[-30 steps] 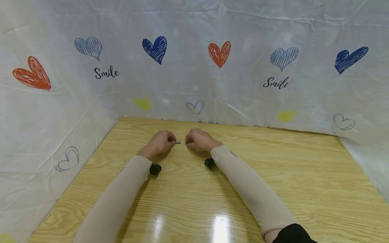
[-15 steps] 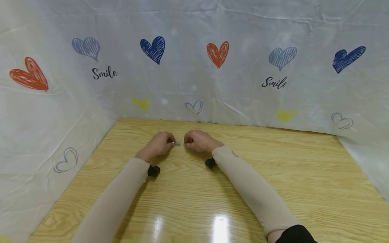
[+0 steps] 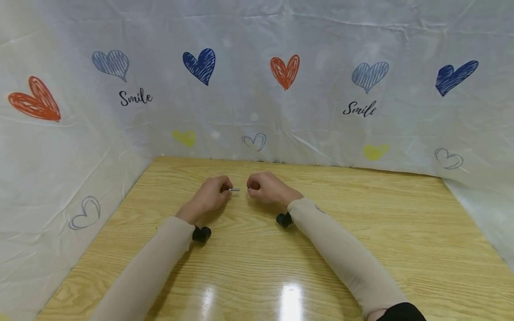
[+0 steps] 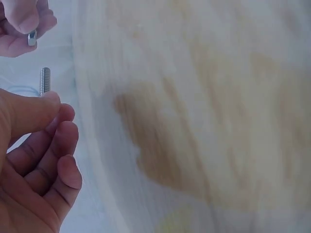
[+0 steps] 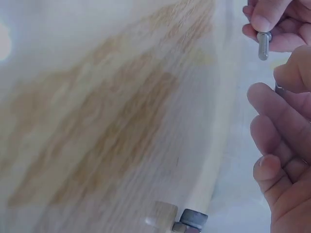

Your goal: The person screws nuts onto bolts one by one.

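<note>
My left hand [image 3: 209, 194] pinches a short metal bolt [image 3: 235, 190] between thumb and forefinger. In the left wrist view, the threaded end of the bolt [image 4: 45, 78] points toward the other hand; in the right wrist view, its round head [image 5: 264, 36] shows at the fingertips. Facing it, my right hand [image 3: 271, 189] pinches a small metal nut [image 4: 32, 38], mostly covered by the thumb and forefinger. Only a sliver of the nut [image 5: 279, 89] is visible in the right wrist view. A narrow gap separates bolt and nut, both held just above the table.
Under the hands lies a light wood-grain table [image 3: 257, 249]. White sheeting [image 3: 241, 107] printed with hearts and "Smile" stands behind and at the sides. Each wrist carries a small black camera, one on the left [image 3: 202, 234] and one on the right [image 3: 284, 220].
My right hand has shifted slightly right, so the gap between bolt and nut is a little wider. The left hand keeps its pinch, and the head view has turned slightly right.
</note>
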A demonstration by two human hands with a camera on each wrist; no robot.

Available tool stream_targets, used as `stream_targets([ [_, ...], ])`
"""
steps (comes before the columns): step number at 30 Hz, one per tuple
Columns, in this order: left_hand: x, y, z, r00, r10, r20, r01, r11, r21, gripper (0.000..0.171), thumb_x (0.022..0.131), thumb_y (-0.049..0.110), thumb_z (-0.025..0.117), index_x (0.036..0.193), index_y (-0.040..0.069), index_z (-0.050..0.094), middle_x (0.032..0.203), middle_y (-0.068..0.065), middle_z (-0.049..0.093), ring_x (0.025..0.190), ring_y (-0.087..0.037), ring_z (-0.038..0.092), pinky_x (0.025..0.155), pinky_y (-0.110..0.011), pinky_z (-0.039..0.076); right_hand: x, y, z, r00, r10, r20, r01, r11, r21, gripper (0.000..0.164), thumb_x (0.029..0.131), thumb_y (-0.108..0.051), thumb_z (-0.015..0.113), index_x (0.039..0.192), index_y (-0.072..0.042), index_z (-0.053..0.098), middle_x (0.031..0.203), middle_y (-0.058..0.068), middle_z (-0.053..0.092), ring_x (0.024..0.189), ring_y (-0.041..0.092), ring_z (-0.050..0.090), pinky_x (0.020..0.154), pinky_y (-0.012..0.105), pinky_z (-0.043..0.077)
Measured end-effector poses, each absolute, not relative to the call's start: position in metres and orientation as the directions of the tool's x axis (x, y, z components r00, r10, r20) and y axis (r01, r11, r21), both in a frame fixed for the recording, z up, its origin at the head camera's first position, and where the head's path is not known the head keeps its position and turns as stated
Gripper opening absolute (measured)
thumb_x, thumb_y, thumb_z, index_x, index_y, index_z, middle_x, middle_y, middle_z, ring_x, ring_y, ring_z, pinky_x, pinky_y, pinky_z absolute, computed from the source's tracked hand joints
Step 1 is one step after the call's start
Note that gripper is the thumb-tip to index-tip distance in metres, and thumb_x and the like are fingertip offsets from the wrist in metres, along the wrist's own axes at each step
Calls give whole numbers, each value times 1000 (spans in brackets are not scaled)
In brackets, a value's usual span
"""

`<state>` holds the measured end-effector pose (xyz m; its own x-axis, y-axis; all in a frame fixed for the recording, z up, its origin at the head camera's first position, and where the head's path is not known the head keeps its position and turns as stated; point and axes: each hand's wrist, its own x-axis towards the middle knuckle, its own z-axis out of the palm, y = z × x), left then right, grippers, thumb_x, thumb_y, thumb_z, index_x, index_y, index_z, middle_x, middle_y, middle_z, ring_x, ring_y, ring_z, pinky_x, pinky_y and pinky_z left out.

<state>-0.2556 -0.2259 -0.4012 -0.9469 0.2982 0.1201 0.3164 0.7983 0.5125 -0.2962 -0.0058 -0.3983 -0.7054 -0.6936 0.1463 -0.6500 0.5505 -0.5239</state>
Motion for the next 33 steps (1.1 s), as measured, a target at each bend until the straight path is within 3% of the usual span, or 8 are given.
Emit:
stream_targets([
  [20,-225,-189,-390,-926,332,178,373,737,564,6,91,5,65,97,5,65,87,-1,64,77,-16,58,68,-32,49,-262,33,-396,-711,-644,281,-653,458,-603,16,91,-14,62,103,-5,67,87,-5,64,77,6,59,71,24,50],
  [33,-215,-167,-390,-890,363,276,455,686,567,6,88,3,68,93,5,65,81,3,64,71,-12,56,62,-29,48,-250,60,-406,-632,-572,523,-758,313,-573,7,86,-7,62,92,-10,65,77,-8,63,66,4,56,60,25,47],
])
